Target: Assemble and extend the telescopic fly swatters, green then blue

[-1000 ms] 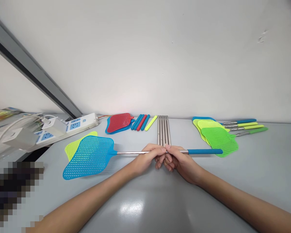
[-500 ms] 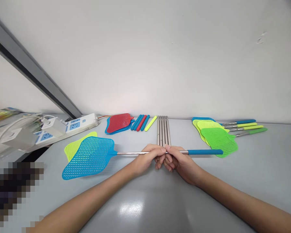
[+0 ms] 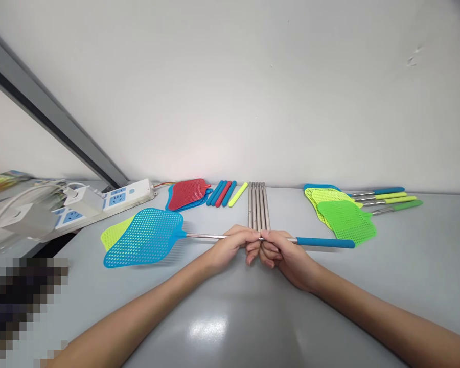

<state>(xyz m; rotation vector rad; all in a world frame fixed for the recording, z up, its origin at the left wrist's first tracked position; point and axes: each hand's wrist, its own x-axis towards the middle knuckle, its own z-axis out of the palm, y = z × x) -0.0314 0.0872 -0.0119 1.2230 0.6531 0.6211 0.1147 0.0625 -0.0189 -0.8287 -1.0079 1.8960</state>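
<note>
A blue fly swatter (image 3: 145, 237) lies crosswise in both my hands, its mesh head to the left and its blue grip to the right. My left hand (image 3: 237, 248) is closed round the metal rod, thumb on top. Right beside it, my right hand (image 3: 281, 249) pinches the same rod near the blue grip. The thumbs almost meet in the middle. Just beyond my fingers lies a row of several metal rods (image 3: 257, 204), their near ends hidden by my hands. A yellow swatter head (image 3: 113, 236) on the table is partly covered by the blue mesh.
Red and blue swatter heads (image 3: 187, 193) are stacked at the back left, beside several coloured grips (image 3: 224, 194). Whole swatters (image 3: 347, 220) overlap at the right. A white power strip (image 3: 130, 197) with plugs runs along the left, near a grey frame post (image 3: 61, 112). A wall stands behind.
The blue swatter has tilted slightly: its mesh head has risen and shifted a little right, while the grip end dips slightly. Both hands keep hold of the rod.
</note>
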